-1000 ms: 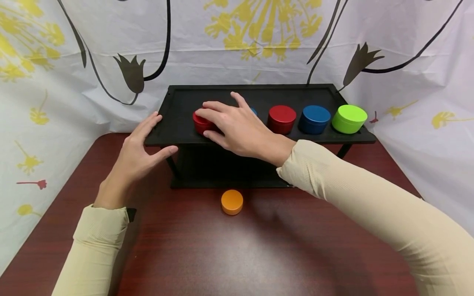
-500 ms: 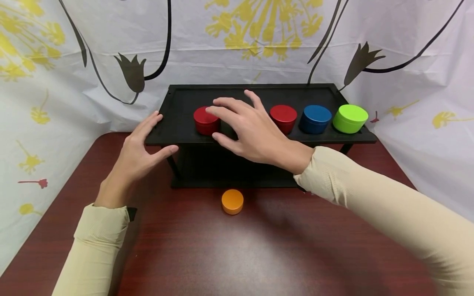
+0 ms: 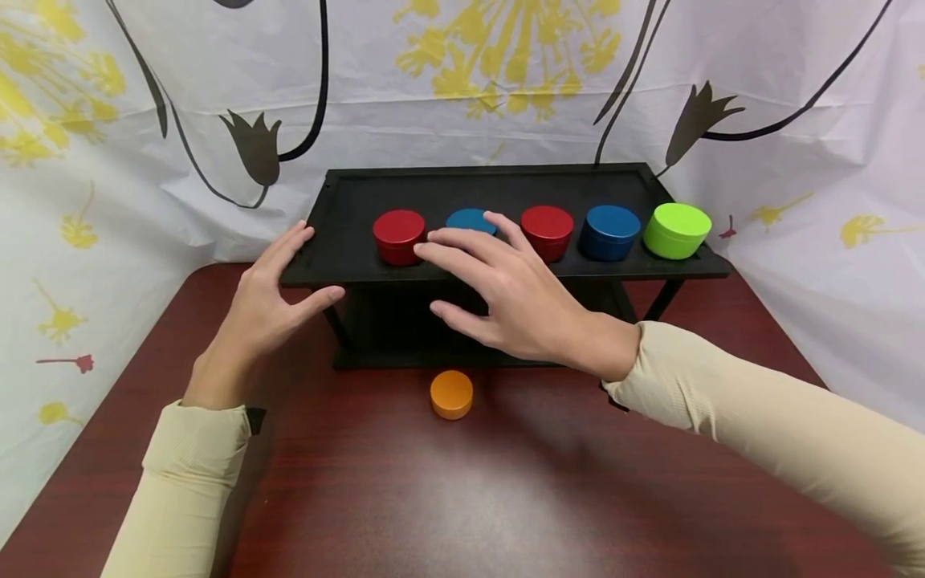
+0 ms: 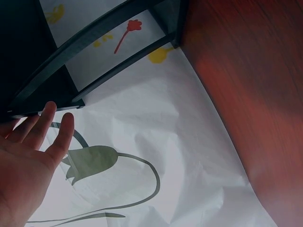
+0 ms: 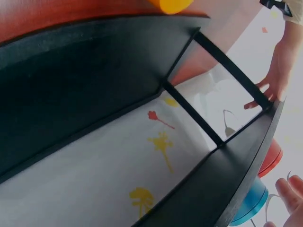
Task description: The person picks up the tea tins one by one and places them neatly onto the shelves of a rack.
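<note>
A black two-level rack [image 3: 405, 189] carries a row of round lidded tins on its top shelf. From the left stand a red tin [image 3: 399, 238], a blue tin [image 3: 471, 219] partly hidden by fingers, a second red tin [image 3: 547, 233], a second blue tin [image 3: 610, 233] and a lime green tin [image 3: 678, 230]. My right hand [image 3: 516, 293] hovers in front of the left blue tin, fingers spread and holding nothing. At the shelf's left end my left hand [image 3: 263, 301] rests its fingers against the edge, thumb apart. In the right wrist view the left hand [image 5: 279, 71] shows at the rack's corner.
An orange tin [image 3: 451, 394] sits on the dark red wooden table [image 3: 433, 498], just in front of the rack's lower shelf [image 3: 405, 353]. White patterned sheeting [image 3: 462, 88] hangs behind and along both sides.
My right hand has come off the left red tin and moved right and toward me, uncovering that tin and part of the left blue one. The left hand stays put.
</note>
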`<state>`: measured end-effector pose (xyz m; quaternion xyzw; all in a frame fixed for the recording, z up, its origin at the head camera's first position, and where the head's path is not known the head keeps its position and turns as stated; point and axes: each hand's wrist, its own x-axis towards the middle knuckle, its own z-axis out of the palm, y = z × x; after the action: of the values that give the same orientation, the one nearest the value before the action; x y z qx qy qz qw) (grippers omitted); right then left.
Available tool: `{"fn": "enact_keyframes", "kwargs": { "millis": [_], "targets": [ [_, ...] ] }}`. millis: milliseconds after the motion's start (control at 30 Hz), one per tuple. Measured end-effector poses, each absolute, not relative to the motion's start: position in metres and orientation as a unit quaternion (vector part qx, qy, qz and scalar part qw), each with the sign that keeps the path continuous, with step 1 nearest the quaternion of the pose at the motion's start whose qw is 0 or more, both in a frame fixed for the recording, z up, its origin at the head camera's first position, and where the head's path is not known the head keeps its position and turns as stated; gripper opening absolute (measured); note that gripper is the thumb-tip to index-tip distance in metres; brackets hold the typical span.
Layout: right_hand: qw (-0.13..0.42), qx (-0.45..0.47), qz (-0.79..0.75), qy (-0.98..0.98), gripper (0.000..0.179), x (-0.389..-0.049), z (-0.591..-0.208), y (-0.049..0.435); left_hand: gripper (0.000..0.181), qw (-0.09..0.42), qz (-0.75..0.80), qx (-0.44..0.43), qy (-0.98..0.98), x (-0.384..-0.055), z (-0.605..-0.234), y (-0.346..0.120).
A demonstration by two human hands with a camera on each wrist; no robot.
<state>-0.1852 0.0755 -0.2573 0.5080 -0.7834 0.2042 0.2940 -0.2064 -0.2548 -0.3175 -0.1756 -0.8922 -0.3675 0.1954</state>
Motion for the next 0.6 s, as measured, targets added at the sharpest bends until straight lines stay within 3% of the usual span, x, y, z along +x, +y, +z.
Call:
{"fn": "enact_keyframes", "kwargs": {
  "millis": [600],
  "targets": [
    [0.257,0.53,0.207,-0.782,0.059,-0.159,-0.29,0.089,0.079,0.199,-0.367,-0.176,-0.891,-0.205,-0.317,-0.253]
  ]
}}
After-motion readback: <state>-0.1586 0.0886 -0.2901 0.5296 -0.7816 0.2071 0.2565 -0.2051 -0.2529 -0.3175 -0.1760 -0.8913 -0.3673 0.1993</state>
